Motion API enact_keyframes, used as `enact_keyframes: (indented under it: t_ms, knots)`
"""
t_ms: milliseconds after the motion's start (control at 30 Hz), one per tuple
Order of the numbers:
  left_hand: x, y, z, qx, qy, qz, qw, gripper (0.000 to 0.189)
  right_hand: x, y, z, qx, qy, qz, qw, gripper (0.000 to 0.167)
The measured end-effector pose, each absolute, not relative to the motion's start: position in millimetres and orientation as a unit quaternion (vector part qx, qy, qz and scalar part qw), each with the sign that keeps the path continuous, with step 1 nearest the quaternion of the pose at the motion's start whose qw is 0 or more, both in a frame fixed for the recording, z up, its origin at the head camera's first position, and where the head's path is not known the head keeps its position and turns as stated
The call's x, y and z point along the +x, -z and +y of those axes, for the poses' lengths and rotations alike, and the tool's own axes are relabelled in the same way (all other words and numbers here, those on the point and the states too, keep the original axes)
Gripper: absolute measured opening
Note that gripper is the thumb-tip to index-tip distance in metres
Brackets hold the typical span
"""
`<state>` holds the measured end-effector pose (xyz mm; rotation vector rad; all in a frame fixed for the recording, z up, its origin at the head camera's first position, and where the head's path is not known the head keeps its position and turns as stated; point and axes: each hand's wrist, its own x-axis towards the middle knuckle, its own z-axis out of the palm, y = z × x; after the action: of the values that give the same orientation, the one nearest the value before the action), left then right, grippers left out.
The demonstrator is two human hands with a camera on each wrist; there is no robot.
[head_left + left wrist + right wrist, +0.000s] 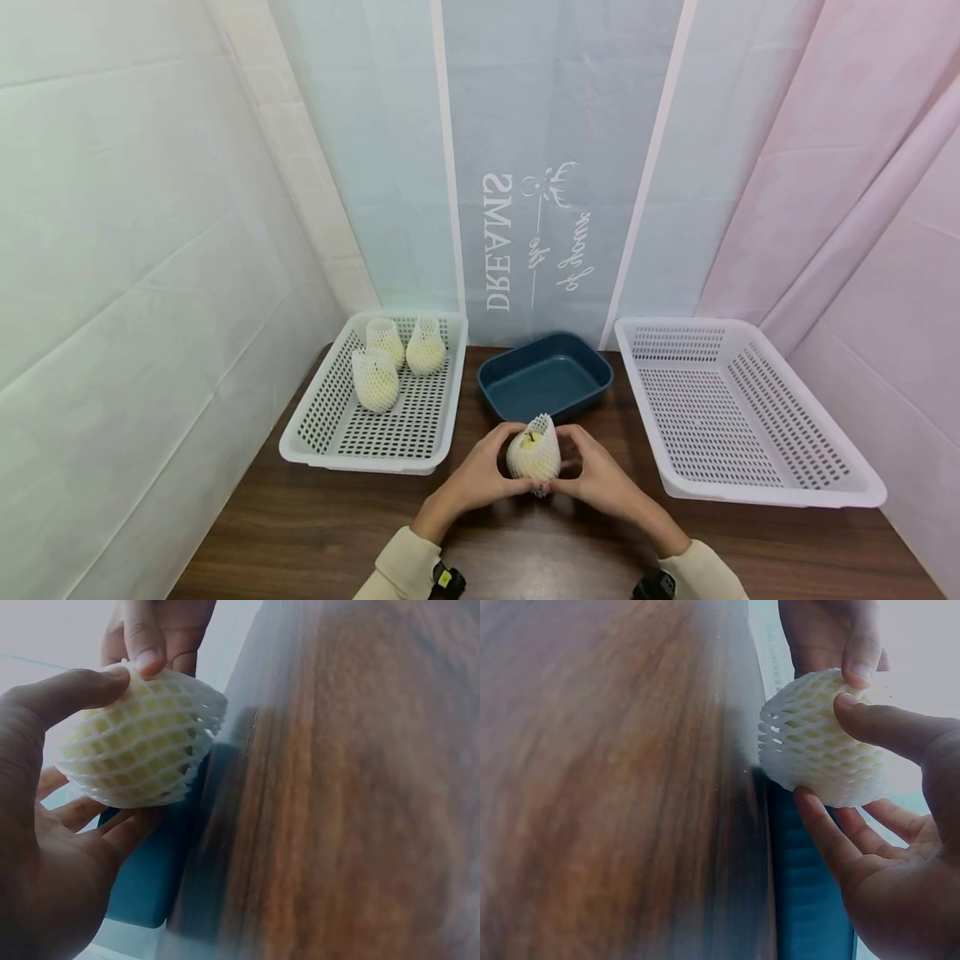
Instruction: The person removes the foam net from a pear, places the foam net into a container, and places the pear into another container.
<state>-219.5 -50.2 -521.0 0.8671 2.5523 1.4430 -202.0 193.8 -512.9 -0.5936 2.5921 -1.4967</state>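
Observation:
A round yellow fruit (534,457) with a short dark stem sits inside a white foam net sleeve; whether it is an apple or a pear I cannot tell. My left hand (480,477) grips it from the left, thumb on the near side and fingers curled round the other. From the right, my right hand (602,482) holds the same fruit in a matching way. Both thumbs press close together on the netting (139,746). The sleeve's open end stands up above the stem. Just beyond the hands lies a dark blue rectangular tub (546,375) with nothing visible in it.
A white perforated basket (420,437) on the left holds 3 more netted fruits (377,383). Another white basket (720,425), with nothing seen in it, stands on the right. Fabric curtains (375,125) enclose the brown wooden table (300,533) at the back and sides.

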Motion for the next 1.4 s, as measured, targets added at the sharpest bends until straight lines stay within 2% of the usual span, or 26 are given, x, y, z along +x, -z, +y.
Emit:
enact_keyframes:
  t_ms: [333, 1033, 1233, 1400]
  knots:
    - [-223.0, 527.3, -51.0, 0.274, -0.452, 0.844, 0.086, 0.080, -202.7, 516.1, 194.0, -0.203, 0.485, 0.849, 0.061, 0.074]
    - [-227.5, 525.9, -51.3, 0.289, -0.454, 0.836, 0.111, 0.082, -204.9, 512.7, 196.8, -0.233, 0.456, 0.856, 0.074, 0.073]
    - [-227.8, 524.6, -51.9, 0.292, -0.459, 0.832, 0.111, 0.077, -201.4, 498.4, 196.4, -0.250, 0.377, 0.891, 0.032, 0.071]
    - [-227.3, 522.8, -52.0, 0.295, -0.458, 0.831, 0.113, 0.076, -200.2, 482.9, 191.8, -0.247, 0.377, 0.893, 0.000, 0.059]
